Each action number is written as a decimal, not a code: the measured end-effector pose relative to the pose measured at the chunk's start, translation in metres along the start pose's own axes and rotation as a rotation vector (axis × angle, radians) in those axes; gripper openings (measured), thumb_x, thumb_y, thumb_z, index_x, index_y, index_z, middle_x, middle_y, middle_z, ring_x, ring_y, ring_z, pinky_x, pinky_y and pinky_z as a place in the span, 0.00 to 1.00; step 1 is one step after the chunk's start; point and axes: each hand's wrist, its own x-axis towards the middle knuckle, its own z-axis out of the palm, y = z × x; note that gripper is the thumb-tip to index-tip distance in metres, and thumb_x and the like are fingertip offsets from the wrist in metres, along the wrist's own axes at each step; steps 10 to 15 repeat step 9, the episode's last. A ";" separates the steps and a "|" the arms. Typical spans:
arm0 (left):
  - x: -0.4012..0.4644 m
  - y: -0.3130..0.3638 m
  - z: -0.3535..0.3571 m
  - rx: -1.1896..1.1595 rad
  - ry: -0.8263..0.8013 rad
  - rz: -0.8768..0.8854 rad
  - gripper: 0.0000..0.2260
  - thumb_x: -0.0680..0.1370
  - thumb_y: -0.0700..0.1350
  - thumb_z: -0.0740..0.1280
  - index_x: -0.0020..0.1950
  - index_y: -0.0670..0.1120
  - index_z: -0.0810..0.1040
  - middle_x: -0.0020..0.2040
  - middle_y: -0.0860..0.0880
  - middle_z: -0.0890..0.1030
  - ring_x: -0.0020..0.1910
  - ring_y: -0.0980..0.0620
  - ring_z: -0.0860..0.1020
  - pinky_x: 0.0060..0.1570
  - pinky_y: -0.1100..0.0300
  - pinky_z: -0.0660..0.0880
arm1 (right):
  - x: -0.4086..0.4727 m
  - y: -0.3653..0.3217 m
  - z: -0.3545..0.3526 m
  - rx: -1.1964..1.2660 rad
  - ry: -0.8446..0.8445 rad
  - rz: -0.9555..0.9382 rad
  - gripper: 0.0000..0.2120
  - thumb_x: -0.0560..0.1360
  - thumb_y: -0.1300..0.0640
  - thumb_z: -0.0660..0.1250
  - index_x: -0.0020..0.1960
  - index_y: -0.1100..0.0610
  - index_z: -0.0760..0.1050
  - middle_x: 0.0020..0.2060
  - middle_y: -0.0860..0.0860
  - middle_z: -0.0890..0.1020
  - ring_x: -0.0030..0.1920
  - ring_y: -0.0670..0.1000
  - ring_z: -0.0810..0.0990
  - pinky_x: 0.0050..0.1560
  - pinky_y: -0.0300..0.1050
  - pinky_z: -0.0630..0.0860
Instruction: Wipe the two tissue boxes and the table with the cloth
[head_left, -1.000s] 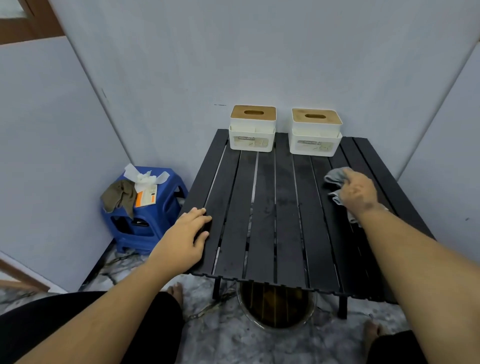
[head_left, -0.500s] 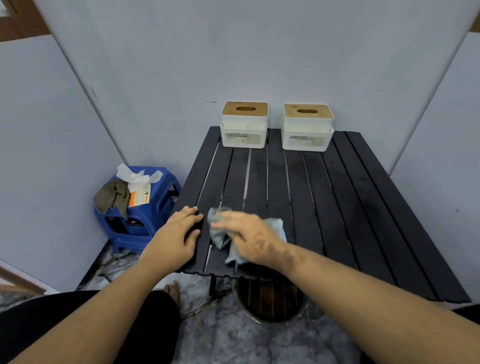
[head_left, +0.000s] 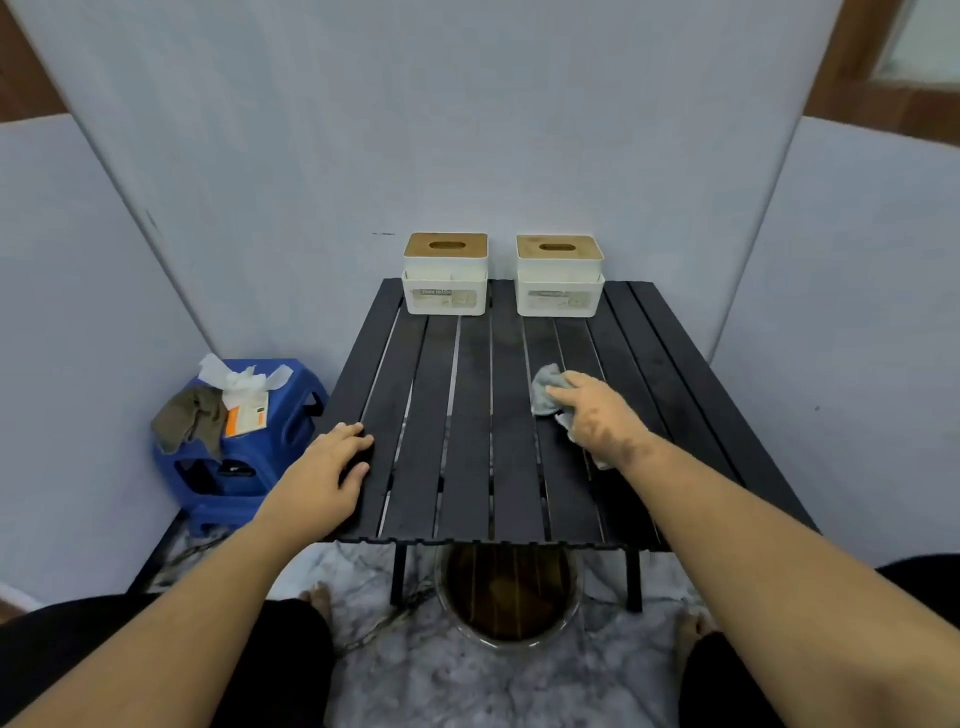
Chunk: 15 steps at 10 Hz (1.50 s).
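Right hand (head_left: 597, 415) pressed crumpled grey cloth (head_left: 548, 392) onto black slatted table (head_left: 467, 415), fingers flat; unwiped slats ran leftward toward left hand (head_left: 324, 467), spread, bracing edge.

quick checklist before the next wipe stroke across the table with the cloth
1. Cloth under right hand, on the table: ok.
2. Left hand resting on the table near its left edge: ok.
3. Left tissue box and right tissue box upright at the far edge, apart from the cloth: ok.
4. Slats between cloth and boxes bare: ok.
5. Table surface clean: cannot tell.
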 end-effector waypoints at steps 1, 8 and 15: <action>-0.001 0.000 0.000 0.005 -0.008 -0.001 0.18 0.84 0.43 0.64 0.75 0.46 0.74 0.79 0.48 0.69 0.81 0.49 0.60 0.80 0.52 0.57 | -0.027 0.039 -0.027 0.115 0.036 0.317 0.10 0.75 0.65 0.67 0.56 0.64 0.79 0.45 0.48 0.76 0.53 0.57 0.77 0.48 0.39 0.64; -0.010 0.042 -0.032 -0.085 -0.019 0.001 0.12 0.81 0.47 0.70 0.65 0.54 0.79 0.60 0.55 0.83 0.58 0.57 0.80 0.62 0.55 0.78 | -0.158 -0.014 -0.084 -0.002 0.399 0.476 0.06 0.72 0.65 0.70 0.48 0.59 0.81 0.44 0.55 0.82 0.47 0.59 0.78 0.49 0.48 0.75; -0.036 0.080 -0.036 -0.233 -0.165 0.078 0.10 0.80 0.49 0.72 0.56 0.64 0.79 0.50 0.62 0.84 0.50 0.62 0.82 0.55 0.59 0.80 | -0.178 -0.064 -0.080 0.138 0.170 0.408 0.08 0.75 0.54 0.67 0.38 0.47 0.72 0.30 0.42 0.74 0.33 0.42 0.76 0.35 0.30 0.65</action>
